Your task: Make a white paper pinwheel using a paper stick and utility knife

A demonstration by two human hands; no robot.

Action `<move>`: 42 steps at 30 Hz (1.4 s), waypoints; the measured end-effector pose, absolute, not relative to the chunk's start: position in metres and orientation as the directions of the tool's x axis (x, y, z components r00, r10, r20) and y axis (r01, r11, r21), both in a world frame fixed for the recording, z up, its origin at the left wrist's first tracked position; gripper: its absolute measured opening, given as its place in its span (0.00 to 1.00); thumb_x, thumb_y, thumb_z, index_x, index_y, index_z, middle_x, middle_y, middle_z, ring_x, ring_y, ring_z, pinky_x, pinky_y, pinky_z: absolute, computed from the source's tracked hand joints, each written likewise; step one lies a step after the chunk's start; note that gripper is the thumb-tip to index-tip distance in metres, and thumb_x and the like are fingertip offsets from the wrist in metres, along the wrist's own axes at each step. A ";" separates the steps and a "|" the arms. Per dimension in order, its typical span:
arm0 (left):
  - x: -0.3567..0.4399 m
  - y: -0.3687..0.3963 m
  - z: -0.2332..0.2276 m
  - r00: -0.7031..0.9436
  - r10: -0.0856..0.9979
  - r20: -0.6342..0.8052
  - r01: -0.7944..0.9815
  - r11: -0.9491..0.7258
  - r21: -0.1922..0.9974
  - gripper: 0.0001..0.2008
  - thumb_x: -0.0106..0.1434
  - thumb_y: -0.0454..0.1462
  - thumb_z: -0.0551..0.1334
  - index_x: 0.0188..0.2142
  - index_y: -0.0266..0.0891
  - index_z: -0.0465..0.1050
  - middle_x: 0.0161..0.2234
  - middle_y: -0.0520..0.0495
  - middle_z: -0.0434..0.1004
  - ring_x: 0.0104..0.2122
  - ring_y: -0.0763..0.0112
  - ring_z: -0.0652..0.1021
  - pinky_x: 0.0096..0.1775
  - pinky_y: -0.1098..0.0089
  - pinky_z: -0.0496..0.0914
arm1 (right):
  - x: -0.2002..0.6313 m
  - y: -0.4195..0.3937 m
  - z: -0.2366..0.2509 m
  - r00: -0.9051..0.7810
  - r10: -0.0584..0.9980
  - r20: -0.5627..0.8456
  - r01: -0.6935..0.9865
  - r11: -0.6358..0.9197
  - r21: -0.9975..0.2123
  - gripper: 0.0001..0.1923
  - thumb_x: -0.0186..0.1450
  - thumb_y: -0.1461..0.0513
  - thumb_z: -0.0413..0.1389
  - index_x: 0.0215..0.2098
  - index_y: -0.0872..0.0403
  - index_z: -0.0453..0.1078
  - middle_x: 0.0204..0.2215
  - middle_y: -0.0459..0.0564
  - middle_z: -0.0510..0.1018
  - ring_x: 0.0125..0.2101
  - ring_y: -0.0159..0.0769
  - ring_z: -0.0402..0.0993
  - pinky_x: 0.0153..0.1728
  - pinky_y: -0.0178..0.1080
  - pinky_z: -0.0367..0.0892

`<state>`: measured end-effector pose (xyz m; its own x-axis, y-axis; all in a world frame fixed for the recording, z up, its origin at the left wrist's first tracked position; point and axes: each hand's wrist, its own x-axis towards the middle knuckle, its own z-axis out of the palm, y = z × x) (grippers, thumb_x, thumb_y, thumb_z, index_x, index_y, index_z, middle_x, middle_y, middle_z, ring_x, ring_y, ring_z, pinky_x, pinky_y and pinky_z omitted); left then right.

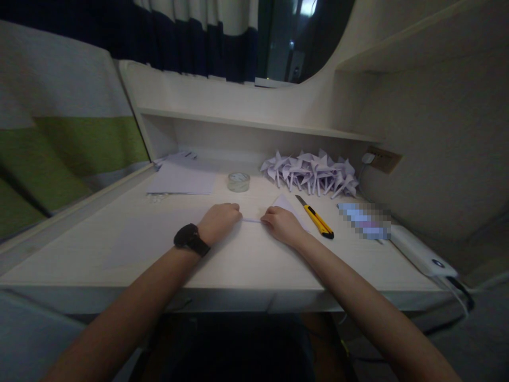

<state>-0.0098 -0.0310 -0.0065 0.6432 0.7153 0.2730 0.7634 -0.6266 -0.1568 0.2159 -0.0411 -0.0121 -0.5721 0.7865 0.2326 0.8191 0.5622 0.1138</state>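
Observation:
A thin white rolled paper stick lies level between my hands, just over the white desk. My left hand, with a black watch on its wrist, is closed on the stick's left end. The fingers of my right hand pinch its right end. Fingers cover both tips of the stick. Behind my right hand a folded or cut piece of white paper shows in part. A yellow utility knife with its blade out lies to the right of that hand.
A roll of clear tape stands beyond my hands. Several paper pinwheels are piled at the back right. White paper sheets are stacked at the back left. A blurred-out flat object and a white power strip lie along the right edge.

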 end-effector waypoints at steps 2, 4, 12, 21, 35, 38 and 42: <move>-0.010 -0.032 -0.006 0.644 0.719 0.261 0.764 -0.621 -0.176 0.12 0.64 0.29 0.53 0.32 0.33 0.76 0.32 0.40 0.75 0.32 0.64 0.74 0.33 0.67 0.64 | 0.214 -0.042 -0.012 -0.580 0.782 0.226 0.814 0.564 0.139 0.11 0.67 0.66 0.50 0.35 0.57 0.75 0.36 0.55 0.76 0.38 0.40 0.70 0.39 0.37 0.60; -0.009 -0.033 -0.006 0.648 0.716 0.259 0.761 -0.618 -0.197 0.12 0.64 0.29 0.54 0.32 0.34 0.76 0.32 0.41 0.74 0.32 0.64 0.74 0.33 0.67 0.64 | 0.211 -0.044 -0.012 -0.588 0.780 0.213 0.809 0.567 0.156 0.10 0.67 0.67 0.50 0.37 0.58 0.74 0.36 0.57 0.75 0.39 0.41 0.70 0.40 0.38 0.61; 0.008 -0.030 -0.018 0.749 0.592 0.299 0.651 -0.740 -0.167 0.09 0.65 0.31 0.56 0.38 0.37 0.76 0.34 0.45 0.75 0.38 0.64 0.74 0.39 0.67 0.66 | 0.202 -0.050 -0.014 -0.621 0.753 0.216 0.783 0.608 0.134 0.10 0.65 0.70 0.51 0.40 0.58 0.73 0.38 0.56 0.75 0.40 0.40 0.70 0.41 0.37 0.62; -0.001 -0.028 -0.013 0.699 0.602 0.385 0.653 -0.758 0.000 0.15 0.63 0.25 0.54 0.43 0.38 0.74 0.39 0.44 0.75 0.40 0.67 0.76 0.43 0.67 0.68 | 0.215 -0.037 -0.022 -0.469 0.779 0.415 0.779 0.586 -0.221 0.12 0.65 0.67 0.53 0.44 0.57 0.75 0.39 0.53 0.79 0.40 0.36 0.74 0.43 0.34 0.64; 0.005 -0.030 -0.014 0.698 0.574 0.428 0.663 -0.745 -0.081 0.10 0.67 0.32 0.57 0.41 0.37 0.77 0.36 0.43 0.80 0.36 0.64 0.78 0.39 0.66 0.70 | 0.212 -0.038 -0.023 -0.439 0.755 0.486 0.725 0.618 -0.305 0.09 0.65 0.66 0.55 0.39 0.56 0.77 0.35 0.52 0.82 0.36 0.35 0.76 0.38 0.33 0.64; 0.004 -0.028 -0.015 0.697 0.573 0.431 0.661 -0.746 -0.076 0.10 0.67 0.34 0.57 0.41 0.38 0.77 0.36 0.43 0.80 0.36 0.64 0.79 0.38 0.67 0.70 | 0.212 -0.038 -0.022 -0.447 0.768 0.458 0.740 0.606 -0.293 0.09 0.65 0.66 0.55 0.39 0.57 0.77 0.35 0.52 0.82 0.35 0.35 0.76 0.38 0.33 0.64; 0.002 -0.027 -0.014 0.671 0.590 0.450 0.667 -0.745 -0.017 0.11 0.68 0.36 0.56 0.41 0.38 0.78 0.39 0.43 0.81 0.39 0.63 0.79 0.42 0.66 0.69 | 0.212 -0.039 -0.020 -0.428 0.779 0.458 0.756 0.586 -0.291 0.09 0.65 0.65 0.55 0.37 0.57 0.78 0.34 0.52 0.82 0.34 0.35 0.76 0.36 0.33 0.63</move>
<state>0.0016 -0.0275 -0.0140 0.6706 0.5900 0.4496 0.6668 -0.7451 -0.0169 0.2123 -0.0390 -0.0204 -0.4277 0.7791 0.4584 0.7560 0.5863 -0.2911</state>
